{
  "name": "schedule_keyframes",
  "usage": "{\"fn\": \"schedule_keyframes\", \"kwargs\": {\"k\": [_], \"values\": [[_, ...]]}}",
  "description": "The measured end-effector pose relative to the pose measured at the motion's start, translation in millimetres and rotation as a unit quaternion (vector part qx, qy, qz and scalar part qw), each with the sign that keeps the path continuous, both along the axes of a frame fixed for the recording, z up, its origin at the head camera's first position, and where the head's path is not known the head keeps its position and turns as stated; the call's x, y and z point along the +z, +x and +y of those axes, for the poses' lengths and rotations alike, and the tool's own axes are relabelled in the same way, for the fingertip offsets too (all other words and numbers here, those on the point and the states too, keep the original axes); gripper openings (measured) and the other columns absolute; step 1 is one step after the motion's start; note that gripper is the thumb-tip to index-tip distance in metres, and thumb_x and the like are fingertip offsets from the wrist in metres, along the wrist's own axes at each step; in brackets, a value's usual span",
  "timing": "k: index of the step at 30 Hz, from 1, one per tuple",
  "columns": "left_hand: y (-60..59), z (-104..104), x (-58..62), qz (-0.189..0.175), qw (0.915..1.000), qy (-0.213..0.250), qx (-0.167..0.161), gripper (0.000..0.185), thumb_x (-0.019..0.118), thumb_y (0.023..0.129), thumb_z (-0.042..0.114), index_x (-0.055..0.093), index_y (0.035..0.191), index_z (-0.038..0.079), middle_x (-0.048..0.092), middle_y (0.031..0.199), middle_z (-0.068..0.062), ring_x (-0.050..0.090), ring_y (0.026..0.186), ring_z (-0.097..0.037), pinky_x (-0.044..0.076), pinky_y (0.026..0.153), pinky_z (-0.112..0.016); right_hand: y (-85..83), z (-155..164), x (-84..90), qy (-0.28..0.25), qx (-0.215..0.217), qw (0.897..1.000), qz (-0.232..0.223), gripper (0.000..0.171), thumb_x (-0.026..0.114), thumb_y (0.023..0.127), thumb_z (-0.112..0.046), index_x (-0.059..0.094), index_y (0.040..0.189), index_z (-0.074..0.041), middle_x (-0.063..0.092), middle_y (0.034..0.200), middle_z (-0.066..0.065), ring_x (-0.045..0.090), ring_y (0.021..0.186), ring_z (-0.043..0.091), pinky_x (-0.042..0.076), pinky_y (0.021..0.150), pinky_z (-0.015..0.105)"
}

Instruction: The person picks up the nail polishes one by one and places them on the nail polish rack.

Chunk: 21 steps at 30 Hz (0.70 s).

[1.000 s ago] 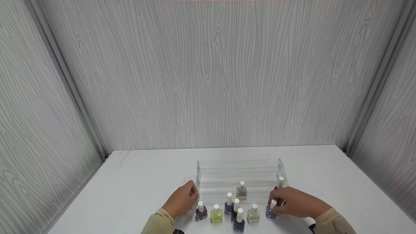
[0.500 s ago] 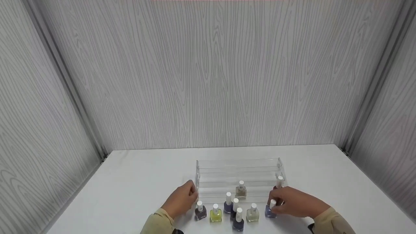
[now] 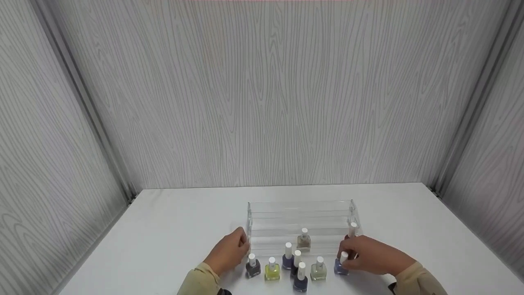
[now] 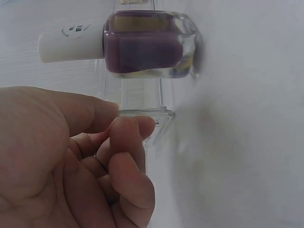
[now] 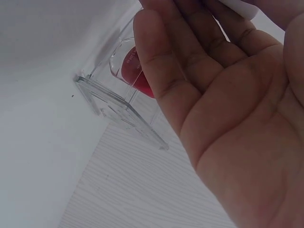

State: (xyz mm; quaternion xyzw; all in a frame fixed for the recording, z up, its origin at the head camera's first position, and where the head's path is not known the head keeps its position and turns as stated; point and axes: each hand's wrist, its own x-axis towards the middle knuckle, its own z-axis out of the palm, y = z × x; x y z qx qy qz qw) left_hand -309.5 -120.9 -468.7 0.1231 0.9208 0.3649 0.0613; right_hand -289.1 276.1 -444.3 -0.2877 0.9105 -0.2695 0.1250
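Note:
My left hand (image 3: pixel 229 252) is at the left end of a clear stepped display rack (image 3: pixel 301 221); in the left wrist view its thumb and index finger pinch the rack's side panel (image 4: pixel 147 113). Close above that hand in the same view is a dark purple nail polish bottle (image 4: pixel 145 45). At the rack's right front my right hand (image 3: pixel 372 254) curls over a blue nail polish bottle (image 3: pixel 339 268), with the thumb by its white cap (image 5: pixel 242 7). A red nail polish bottle (image 5: pixel 130 71) stands in the rack, partly hidden behind the right fingers.
A brownish nail polish bottle (image 3: pixel 303 242) stands on the rack's lower step. In front of the rack are a yellow bottle (image 3: pixel 272 272), a pale bottle (image 3: pixel 318 271) and several dark blue ones (image 3: pixel 300 284). Grey wood-grain panels (image 3: pixel 262 94) enclose the white table (image 3: pixel 184 213).

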Motion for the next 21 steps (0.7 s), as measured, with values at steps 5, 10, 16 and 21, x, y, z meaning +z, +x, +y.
{"fn": "schedule_keyframes", "kwargs": {"k": [5,10,16,21], "values": [[-0.3,0.9,0.4,-0.004,1.0,-0.004,0.006,0.011,0.056,0.105,0.016,0.05,0.097,0.012,0.056,0.079,-0.002,0.057,0.069,-0.016,0.046,0.059,-0.032,-1.0,-0.8,-0.5,-0.004,0.009,1.0,-0.001,0.013,0.08,0.09,-0.021,0.068,0.095,-0.02,0.062,0.089,-0.012,0.059,0.081,0.003,0.052,0.072,0.027],[-1.2,1.0,-0.8,0.0,0.9999,-0.009,0.009,0.012,0.056,0.105,0.017,0.049,0.096,0.012,0.056,0.078,-0.002,0.057,0.068,-0.016,0.045,0.059,-0.032,-1.5,-0.7,-2.1,-0.011,0.01,1.0,0.008,0.014,0.078,0.091,-0.02,0.067,0.098,-0.02,0.064,0.091,-0.013,0.062,0.083,0.002,0.053,0.073,0.027],[-1.4,-0.3,-1.8,0.0,1.0,0.0,0.005,0.013,0.056,0.105,0.017,0.049,0.095,0.012,0.055,0.077,-0.001,0.055,0.067,-0.015,0.044,0.058,-0.031,-1.7,1.2,-2.0,-0.021,0.008,1.0,0.015,0.015,0.077,0.092,-0.02,0.065,0.1,-0.019,0.065,0.091,-0.011,0.061,0.083,0.002,0.052,0.072,0.026],[-1.1,-1.7,-2.3,0.009,0.9999,0.009,-0.006,0.013,0.055,0.105,0.016,0.049,0.094,0.011,0.055,0.074,0.0,0.053,0.063,-0.014,0.041,0.055,-0.03,-3.4,2.3,-0.8,-0.027,0.011,1.0,0.011,0.009,0.072,0.097,-0.026,0.068,0.103,-0.021,0.064,0.087,-0.013,0.056,0.076,0.002,0.048,0.066,0.026]]}}
